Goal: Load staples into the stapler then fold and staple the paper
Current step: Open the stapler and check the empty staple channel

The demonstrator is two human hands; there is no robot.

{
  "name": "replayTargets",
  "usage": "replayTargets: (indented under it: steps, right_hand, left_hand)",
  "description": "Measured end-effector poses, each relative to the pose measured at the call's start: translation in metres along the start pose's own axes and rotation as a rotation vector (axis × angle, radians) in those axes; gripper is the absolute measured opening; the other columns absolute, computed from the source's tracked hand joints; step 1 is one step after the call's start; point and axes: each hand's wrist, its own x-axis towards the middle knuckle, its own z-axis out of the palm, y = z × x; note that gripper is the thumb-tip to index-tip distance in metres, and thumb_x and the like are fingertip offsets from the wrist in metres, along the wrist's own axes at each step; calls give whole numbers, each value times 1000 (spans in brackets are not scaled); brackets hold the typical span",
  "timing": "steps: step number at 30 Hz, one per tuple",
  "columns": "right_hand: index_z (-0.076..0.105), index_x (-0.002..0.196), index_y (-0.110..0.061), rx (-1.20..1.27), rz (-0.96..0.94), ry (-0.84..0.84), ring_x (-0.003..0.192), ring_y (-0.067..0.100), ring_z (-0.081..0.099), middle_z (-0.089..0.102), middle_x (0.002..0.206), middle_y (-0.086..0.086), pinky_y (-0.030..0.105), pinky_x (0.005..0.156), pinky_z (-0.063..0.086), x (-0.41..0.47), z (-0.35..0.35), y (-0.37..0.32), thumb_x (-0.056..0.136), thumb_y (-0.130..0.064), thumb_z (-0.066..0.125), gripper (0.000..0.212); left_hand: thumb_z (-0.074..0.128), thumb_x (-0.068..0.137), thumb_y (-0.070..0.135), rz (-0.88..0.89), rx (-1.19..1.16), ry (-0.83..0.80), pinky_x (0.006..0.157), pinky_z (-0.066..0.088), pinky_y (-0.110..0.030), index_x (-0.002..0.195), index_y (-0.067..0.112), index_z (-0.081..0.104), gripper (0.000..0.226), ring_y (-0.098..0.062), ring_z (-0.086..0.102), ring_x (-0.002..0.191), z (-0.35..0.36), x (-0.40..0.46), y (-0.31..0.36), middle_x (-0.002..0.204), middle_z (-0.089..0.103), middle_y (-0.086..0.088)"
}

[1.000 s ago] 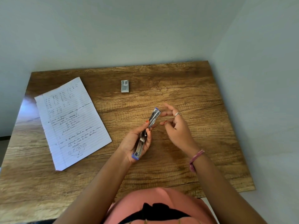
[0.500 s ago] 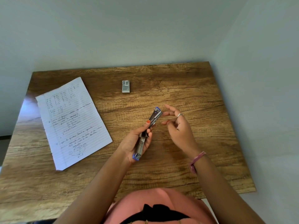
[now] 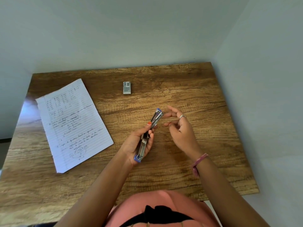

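Brown wood-grain table [image 3: 205, 89]. Lined handwritten paper sheet [image 3: 73, 123] lies flat, well left of slim silver-and-blue metal stapler [image 3: 150, 133]. Left hand [image 3: 139, 143] wrapped around stapler, held above table. Small grey staple box [image 3: 127, 87] beyond stapler. Right hand [image 3: 182, 130] just right of stapler, fingers spread, empty.

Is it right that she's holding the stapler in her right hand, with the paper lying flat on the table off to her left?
Not quite: the head view shows the stapler in her left hand. Her right hand is beside it, empty. The paper does lie flat on the table, to her left.
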Motion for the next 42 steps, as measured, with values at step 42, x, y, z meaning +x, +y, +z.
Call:
replayTargets:
  steps: [42]
  right_hand:
    - [53,129,-27,-48,-29,-29,88,3,61,58,114,-4,12,60,45,2,-2,0,91,5,44,50]
  left_hand:
    - [68,74,14,-22,-44,-32,47,54,-16,119,-8,56,51,-6,63,49,-2,4,-2,68,64,-6]
